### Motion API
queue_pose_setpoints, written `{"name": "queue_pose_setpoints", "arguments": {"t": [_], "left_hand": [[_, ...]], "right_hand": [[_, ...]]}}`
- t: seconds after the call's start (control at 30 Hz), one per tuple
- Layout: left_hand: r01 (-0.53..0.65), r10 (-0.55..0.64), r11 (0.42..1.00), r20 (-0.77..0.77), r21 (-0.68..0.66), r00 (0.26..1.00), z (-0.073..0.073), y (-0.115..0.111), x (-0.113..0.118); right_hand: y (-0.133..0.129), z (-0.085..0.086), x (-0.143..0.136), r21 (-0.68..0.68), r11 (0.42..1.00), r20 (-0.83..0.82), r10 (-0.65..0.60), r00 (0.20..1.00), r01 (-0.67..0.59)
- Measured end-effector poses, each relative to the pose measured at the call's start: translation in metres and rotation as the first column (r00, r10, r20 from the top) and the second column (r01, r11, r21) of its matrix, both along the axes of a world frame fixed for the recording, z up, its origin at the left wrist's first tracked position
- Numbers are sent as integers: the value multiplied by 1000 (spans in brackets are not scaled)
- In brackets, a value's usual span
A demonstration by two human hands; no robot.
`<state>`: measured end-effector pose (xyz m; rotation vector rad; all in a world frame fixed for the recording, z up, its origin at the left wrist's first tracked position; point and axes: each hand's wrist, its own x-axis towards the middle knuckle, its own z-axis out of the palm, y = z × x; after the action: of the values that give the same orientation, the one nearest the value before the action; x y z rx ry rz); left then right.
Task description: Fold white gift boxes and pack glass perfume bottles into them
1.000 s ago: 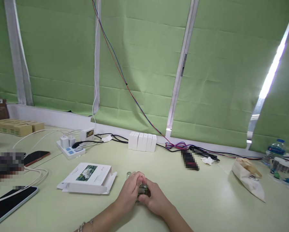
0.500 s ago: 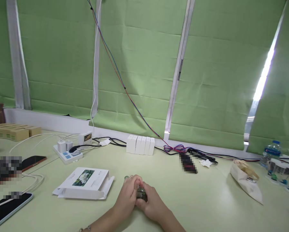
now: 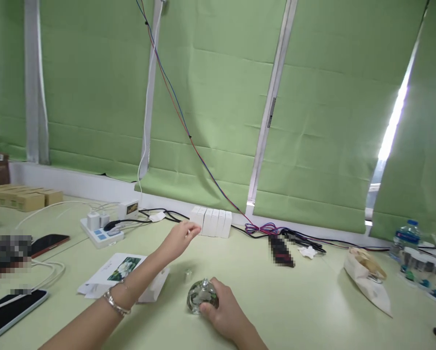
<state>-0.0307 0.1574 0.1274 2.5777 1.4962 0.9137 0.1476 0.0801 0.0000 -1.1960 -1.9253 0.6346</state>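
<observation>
A round clear glass perfume bottle (image 3: 196,297) stands on the table in front of me. My right hand (image 3: 223,308) grips its right side, thumb in front and fingers behind. Just behind the bottle lies a small clear cap (image 3: 187,275), apart from both hands. My left hand (image 3: 181,238) is raised over the table farther back, fingers stretched to the right with nothing visible in them. It appears nearest to a row of small white boxes (image 3: 218,223). Under my left forearm, partly hidden, is an opened white carton (image 3: 110,265) with a flower picture.
A power strip (image 3: 103,236) with plugs and cables sits at the back left. Phones (image 3: 13,311) lie on the left. A cloth pouch (image 3: 365,279), several lidded clear containers (image 3: 422,274) and a water bottle (image 3: 405,238) are on the right. Cables (image 3: 301,240) run along the wall.
My left hand has left the perfume bottle and moved forward and left, above the table. The right hand still holds the bottle, now uncovered. The clear cap behind it shows fully.
</observation>
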Motion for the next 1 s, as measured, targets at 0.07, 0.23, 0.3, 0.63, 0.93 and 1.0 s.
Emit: {"name": "queue_pose_setpoints", "arguments": {"t": [0.07, 0.23, 0.3, 0.63, 0.93, 1.0], "left_hand": [[-3, -6, 997, -126, -74, 992, -14, 11, -10], [-30, -69, 975, -432, -219, 899, -40, 17, -14], [-26, -111, 966, -502, -257, 858, -46, 15, -11], [-56, -184, 921, -555, -386, 811, -46, 3, -21], [33, -266, 918, -553, -395, 790, -53, -1, -9], [26, -266, 918, -565, -396, 781, -54, 5, -9]], "right_hand": [[2, 0, 0, 4, 1000, -7, 12, 1000, -12], [3, -1, 1, -7, 999, -26, 33, 999, -33], [3, 0, 2, -14, 999, -30, 37, 999, -37], [4, 0, 4, -24, 998, -50, 62, 997, -64], [3, 1, 4, -23, 996, -47, 81, 996, -82], [2, 2, 4, -26, 996, -44, 79, 996, -80]]}}
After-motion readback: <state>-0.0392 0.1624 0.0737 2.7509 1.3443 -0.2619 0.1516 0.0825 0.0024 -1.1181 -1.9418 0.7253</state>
